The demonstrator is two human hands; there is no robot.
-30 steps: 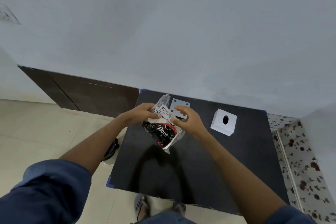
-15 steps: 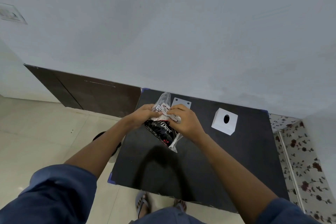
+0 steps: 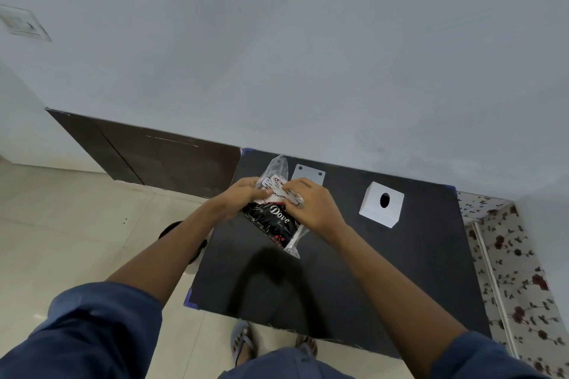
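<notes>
A clear plastic bag [image 3: 277, 218] with a black "Dove" packet inside is held just above the black table [image 3: 400, 271], near its far left part. My left hand [image 3: 243, 197] grips the bag's upper left side. My right hand [image 3: 311, 203] curls over the bag's upper right, pinching the plastic and a white label there. The bag's top end sticks up between the two hands; its lower end hangs toward me. Whether the bag touches the table I cannot tell.
A flat white plate with corner holes [image 3: 308, 174] lies behind the hands by the wall. A white box with a round hole [image 3: 381, 204] sits to the right. Tiled floor [image 3: 61, 224] lies left of the table, a floral cloth [image 3: 508, 255] to the right.
My right hand has closed over the upper part of the bag and both hands have drawn together. The bag has shifted slightly away from me.
</notes>
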